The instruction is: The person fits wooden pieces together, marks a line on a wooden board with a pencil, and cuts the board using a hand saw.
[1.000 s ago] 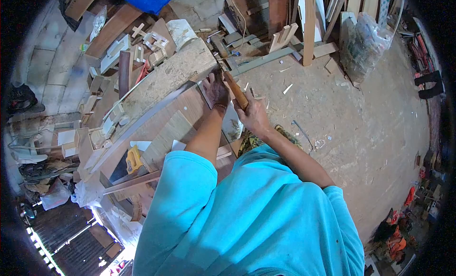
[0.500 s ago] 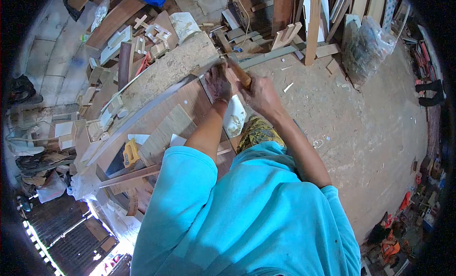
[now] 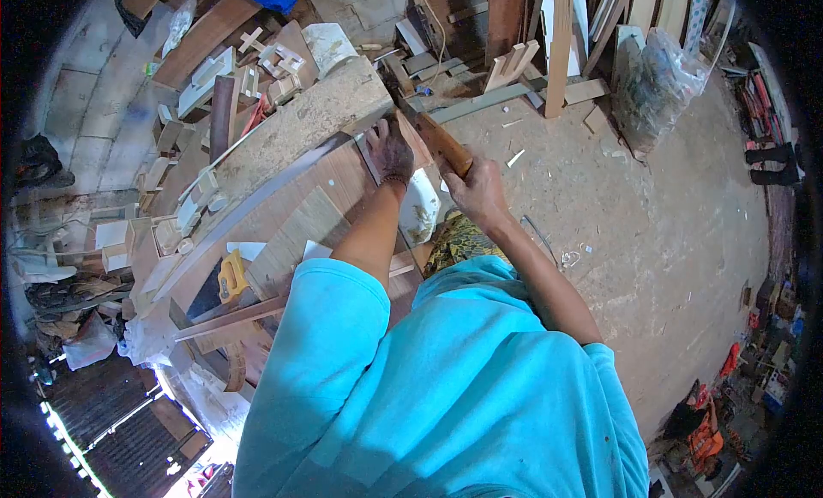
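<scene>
My right hand point(image 3: 482, 194) is closed round the broad wooden handle of a hand tool point(image 3: 446, 147). The tool's dark, narrow far part reaches up and left past the bench corner; its exact kind is hard to make out. My left hand point(image 3: 392, 153) lies on the end of the bench with its fingers apart, pressing on a light brown piece of wood point(image 3: 417, 148). Just below that hand is a white, stained block point(image 3: 422, 208). A wood-grained board point(image 3: 321, 194) spreads to the left of my left forearm.
A yellow-handled saw point(image 3: 231, 277) lies on the bench at left. Small wooden pieces point(image 3: 283, 61) are piled beyond a rough plank point(image 3: 300, 108). Planks point(image 3: 561, 52) lean at the back beside a clear plastic bag point(image 3: 664, 91). Wood scraps dot the concrete floor point(image 3: 651, 232).
My right hand has moved slightly down and right with the tool, showing more of its handle and dark far part. My left hand has stayed on the wood.
</scene>
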`<action>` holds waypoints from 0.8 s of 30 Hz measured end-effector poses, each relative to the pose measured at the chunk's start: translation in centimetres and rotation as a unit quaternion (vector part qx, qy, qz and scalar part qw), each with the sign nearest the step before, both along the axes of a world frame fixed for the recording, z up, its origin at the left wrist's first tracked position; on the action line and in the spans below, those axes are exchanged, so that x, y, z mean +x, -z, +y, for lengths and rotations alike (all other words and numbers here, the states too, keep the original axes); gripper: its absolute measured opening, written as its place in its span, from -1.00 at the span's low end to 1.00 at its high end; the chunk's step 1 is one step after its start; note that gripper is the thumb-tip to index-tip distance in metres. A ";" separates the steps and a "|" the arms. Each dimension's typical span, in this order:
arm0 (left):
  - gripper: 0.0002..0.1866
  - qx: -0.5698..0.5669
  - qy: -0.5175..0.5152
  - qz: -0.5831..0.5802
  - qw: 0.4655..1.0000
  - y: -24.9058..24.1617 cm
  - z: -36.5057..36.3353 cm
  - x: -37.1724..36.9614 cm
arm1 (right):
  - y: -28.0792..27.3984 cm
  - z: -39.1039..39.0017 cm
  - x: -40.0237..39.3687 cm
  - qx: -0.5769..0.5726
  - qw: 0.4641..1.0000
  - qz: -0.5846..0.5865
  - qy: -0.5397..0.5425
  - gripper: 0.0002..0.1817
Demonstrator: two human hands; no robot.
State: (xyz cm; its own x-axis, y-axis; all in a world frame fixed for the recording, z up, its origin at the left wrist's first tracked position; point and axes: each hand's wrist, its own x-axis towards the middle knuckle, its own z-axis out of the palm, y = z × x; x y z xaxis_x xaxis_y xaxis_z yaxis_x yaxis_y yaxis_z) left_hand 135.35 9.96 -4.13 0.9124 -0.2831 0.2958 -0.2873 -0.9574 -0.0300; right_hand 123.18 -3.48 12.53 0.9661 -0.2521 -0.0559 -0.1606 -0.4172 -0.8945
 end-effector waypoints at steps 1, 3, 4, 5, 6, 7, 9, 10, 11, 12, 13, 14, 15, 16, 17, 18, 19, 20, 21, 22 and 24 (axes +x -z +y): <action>-0.58 0.018 0.012 -0.005 1.000 0.5 0.1 0.2 | -0.1 0.1 -0.2 0.010 1.000 -0.007 0.000 -0.74; -0.59 0.001 0.009 0.000 1.000 1.2 0.0 0.5 | -0.1 0.3 -0.3 0.011 1.000 -0.006 0.004 -0.75; -0.61 -0.016 0.007 0.004 1.000 1.4 -0.1 0.5 | 0.0 0.4 -0.4 0.013 1.000 -0.004 0.007 -0.75; -0.61 -0.017 0.007 0.004 1.000 1.6 -0.1 0.5 | 0.2 0.4 -0.5 0.013 1.000 -0.005 0.007 -0.75; -0.61 -0.032 0.008 -0.005 0.999 1.4 -0.2 0.5 | 0.5 0.4 -0.5 0.010 1.000 -0.001 0.008 -0.75; -0.61 -0.047 0.008 -0.014 0.999 1.2 -0.3 0.5 | 0.8 0.5 -0.6 0.008 1.000 0.002 0.008 -0.75; -0.61 -0.051 -0.005 -0.003 0.999 0.1 -0.4 -0.2 | 1.0 0.5 -0.8 0.012 1.000 -0.009 0.005 -0.75; -0.61 -0.055 -0.018 0.007 0.998 -0.6 -0.6 -0.5 | 1.0 0.5 -0.8 0.016 1.000 -0.020 0.002 -0.75; -0.61 -0.054 -0.018 0.007 0.998 -0.4 -0.5 -0.3 | 0.9 0.6 -0.9 0.016 1.000 -0.020 0.002 -0.75; -0.62 -0.030 -0.008 0.005 1.000 -0.2 -0.4 -0.1 | 0.6 0.6 -1.0 0.014 1.000 -0.015 0.007 -0.76; -0.63 -0.017 -0.004 0.004 1.000 0.0 -0.3 0.0 | 0.5 0.7 -1.1 0.011 1.000 -0.009 0.011 -0.77; -0.63 -0.005 0.000 0.003 1.000 0.2 -0.2 0.0 | 0.4 0.7 -1.1 0.011 1.000 -0.009 0.010 -0.77; -0.65 -0.035 -0.013 0.030 0.999 -0.9 -0.4 -0.4 | 0.3 0.8 -1.1 0.019 1.000 -0.008 0.010 -0.77; -0.66 -0.066 -0.025 0.056 0.996 -1.6 -0.5 -0.7 | 0.3 0.8 -1.1 0.027 1.000 -0.008 0.009 -0.77; -0.66 -0.066 -0.025 0.057 0.996 -1.6 -0.5 -0.8 | 0.4 0.8 -1.2 0.026 1.000 -0.008 0.009 -0.77; -0.66 -0.063 -0.028 0.055 0.996 -1.6 -0.5 -0.8 | 0.6 0.8 -1.2 0.018 1.000 -0.009 0.009 -0.78; -0.67 -0.059 -0.030 0.054 0.996 -1.5 -0.5 -0.7 | 0.7 0.8 -1.1 0.010 1.000 -0.010 0.010 -0.78; -0.67 -0.059 -0.030 0.054 0.996 -1.5 -0.4 -0.7 | 0.7 0.8 -1.2 0.010 1.000 -0.011 0.010 -0.78; -0.67 -0.063 -0.033 0.060 0.996 -1.6 -0.4 -0.8 | 0.7 0.9 -1.1 0.002 1.000 -0.010 0.010 -0.78; -0.67 -0.066 -0.037 0.066 0.995 -1.7 -0.4 -0.8 | 0.7 0.9 -1.1 -0.006 1.000 -0.009 0.009 -0.79; -0.68 -0.064 -0.034 0.072 0.995 -2.2 -0.5 -0.9 | 0.5 0.9 -1.2 -0.001 1.000 -0.008 0.007 -0.79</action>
